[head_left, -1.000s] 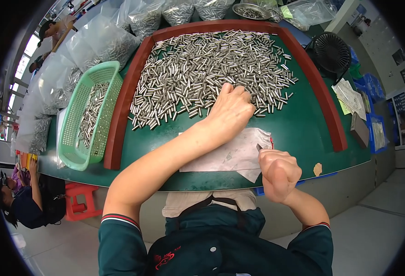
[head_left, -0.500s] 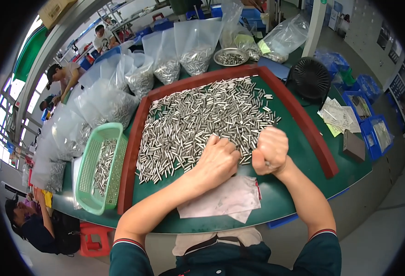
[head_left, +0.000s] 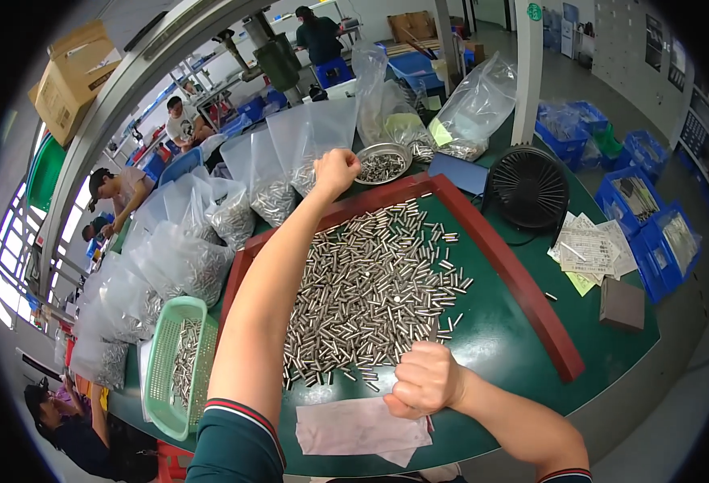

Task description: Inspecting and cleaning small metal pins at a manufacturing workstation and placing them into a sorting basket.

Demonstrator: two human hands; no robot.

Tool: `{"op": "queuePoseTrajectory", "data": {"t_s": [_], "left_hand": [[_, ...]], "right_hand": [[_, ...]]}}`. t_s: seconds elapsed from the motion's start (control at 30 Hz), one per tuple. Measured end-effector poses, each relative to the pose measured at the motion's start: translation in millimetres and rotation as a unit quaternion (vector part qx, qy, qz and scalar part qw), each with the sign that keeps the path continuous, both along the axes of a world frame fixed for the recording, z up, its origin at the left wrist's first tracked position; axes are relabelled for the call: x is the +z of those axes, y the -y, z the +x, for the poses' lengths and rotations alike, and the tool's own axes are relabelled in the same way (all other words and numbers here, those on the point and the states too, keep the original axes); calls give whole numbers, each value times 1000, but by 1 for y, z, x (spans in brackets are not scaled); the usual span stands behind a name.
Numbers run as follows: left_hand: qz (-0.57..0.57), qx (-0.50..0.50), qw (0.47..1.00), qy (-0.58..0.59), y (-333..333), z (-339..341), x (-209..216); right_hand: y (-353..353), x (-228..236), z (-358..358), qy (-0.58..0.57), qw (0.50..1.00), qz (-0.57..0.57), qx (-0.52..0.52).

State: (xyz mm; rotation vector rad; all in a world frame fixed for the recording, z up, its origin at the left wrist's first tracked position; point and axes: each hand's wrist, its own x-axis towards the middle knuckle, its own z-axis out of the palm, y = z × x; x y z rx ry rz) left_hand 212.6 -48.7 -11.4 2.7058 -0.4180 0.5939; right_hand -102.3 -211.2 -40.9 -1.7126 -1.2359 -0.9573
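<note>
Many short shiny metal pins (head_left: 370, 298) lie spread on the green tabletop inside a dark red wooden frame (head_left: 509, 286). My left arm reaches across them to the far side. There my left hand (head_left: 337, 171) is closed beside the round metal dish (head_left: 408, 160), which holds more small metal pieces. Whatever it may grip is hidden. Close to me, my right hand (head_left: 427, 377) is curled into a fist at the near edge of the pins; what it holds, if anything, does not show. Next to it, a pinkish cloth (head_left: 346, 428) lies flat on the table.
Left of the frame stands a light green basket (head_left: 155, 374) with pins inside. Clear plastic bags (head_left: 173, 262) of metal parts line the left and far sides. A black fan (head_left: 527, 191), papers (head_left: 592, 248) and a grey box (head_left: 622, 304) sit right. Other people work beyond.
My left hand has gone from beside my right hand to the far dish. My right hand has shifted slightly left, staying closed. The view has tilted upward, showing more of the room.
</note>
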Motion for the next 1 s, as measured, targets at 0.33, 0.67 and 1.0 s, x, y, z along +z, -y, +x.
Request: {"op": "queuePoseTrajectory", "data": {"t_s": [0.33,0.67,1.0], "left_hand": [[-4,11,1000,-5,18,25,-17],[-159,-147,975,41,5,-102,13],[-17,-324,945,43,0,-281,-28]], "right_hand": [[5,-1,0,-23,1000,0,2],[12,2,10,24,999,27,-30],[15,15,13,78,993,59,-72]]}}
